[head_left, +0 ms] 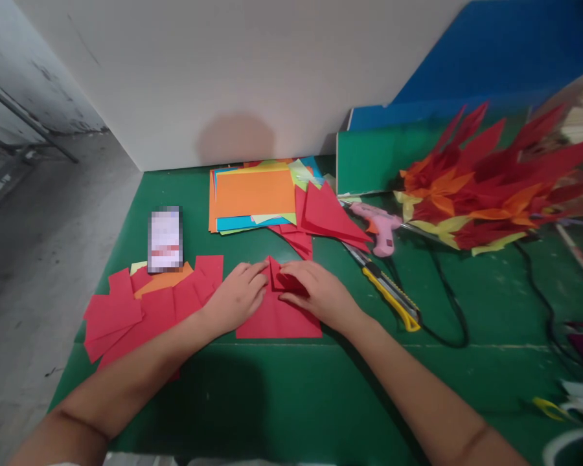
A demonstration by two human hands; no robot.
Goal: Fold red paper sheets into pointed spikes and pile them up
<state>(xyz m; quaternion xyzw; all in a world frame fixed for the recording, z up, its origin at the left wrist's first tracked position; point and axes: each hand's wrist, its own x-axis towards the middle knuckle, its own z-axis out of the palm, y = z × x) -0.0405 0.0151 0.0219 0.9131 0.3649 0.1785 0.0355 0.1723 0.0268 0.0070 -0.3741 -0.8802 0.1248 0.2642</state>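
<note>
A sheet of red paper [282, 320] lies in front of me, its upper corners folded toward a point at the top. My left hand [238, 291] rests on the sheet's upper left side, fingers bent and pressing near the point. From the right, my right hand [323, 291] holds the raised right flap between thumb and fingers. Part of the fold is hidden under my fingers. Just beyond my hands lie folded red paper triangles [328, 213]. Left of my left hand spreads a loose pile of red paper pieces [158, 307].
A phone [165, 239] lies above the red pile. Coloured sheets [255, 194] are stacked at the back. To the right are a pink glue gun [381, 226], a yellow utility knife [391, 298], a black cord [459, 317] and a red-orange paper flower bundle [486, 188]. A white board [252, 71] stands behind.
</note>
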